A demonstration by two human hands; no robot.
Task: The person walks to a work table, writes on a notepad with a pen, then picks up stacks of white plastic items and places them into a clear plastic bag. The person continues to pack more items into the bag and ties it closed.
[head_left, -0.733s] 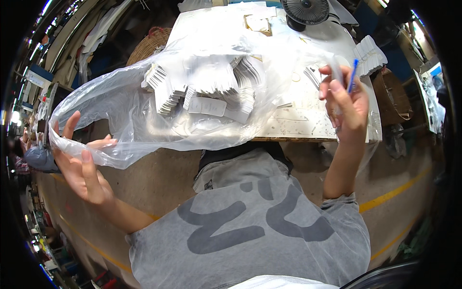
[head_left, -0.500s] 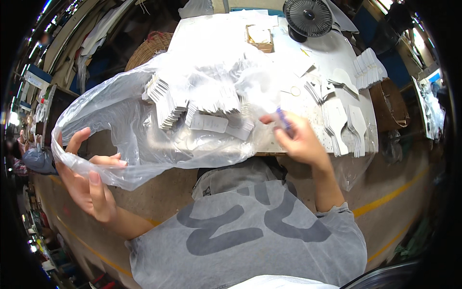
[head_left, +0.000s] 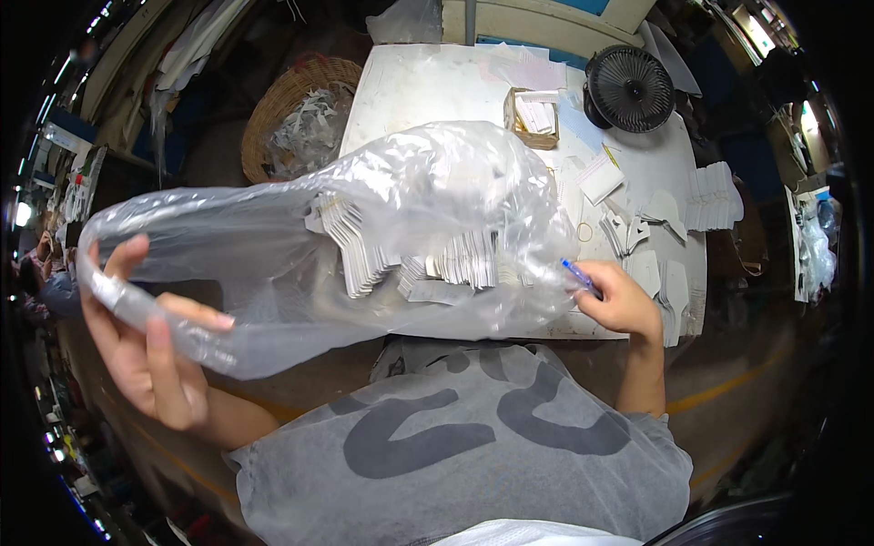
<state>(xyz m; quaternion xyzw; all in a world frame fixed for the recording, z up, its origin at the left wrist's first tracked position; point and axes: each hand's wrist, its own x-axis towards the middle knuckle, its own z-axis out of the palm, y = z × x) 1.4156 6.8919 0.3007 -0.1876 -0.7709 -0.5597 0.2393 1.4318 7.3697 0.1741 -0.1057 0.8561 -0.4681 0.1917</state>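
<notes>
A large clear plastic bag (head_left: 437,173) lies across the table's front with several bundles of white card pieces (head_left: 360,259) inside. My left hand (head_left: 150,350) holds the bag's mouth at the left, its fingers on both sides of the film, some of them apart. At the bag's closed right end, my right hand (head_left: 619,300) is closed on a blue pen (head_left: 581,278). Its fingertips touch the film there; whether they also grip it, I cannot tell. To the right of that hand lie bundles of white card pieces (head_left: 674,289), shaped like paddles.
The white table (head_left: 401,77) carries a black fan (head_left: 633,89) at the far right and a small cardboard box (head_left: 533,132) of white slips. A wicker basket (head_left: 259,136) with plastic scraps stands beyond its left edge. A stack of white cards (head_left: 713,196) sits by the right edge.
The right hand has moved right and down, to the bag's right end. The bag is now stretched longer and puffed up over the bundles. The left hand keeps its hold; the view has shifted.
</notes>
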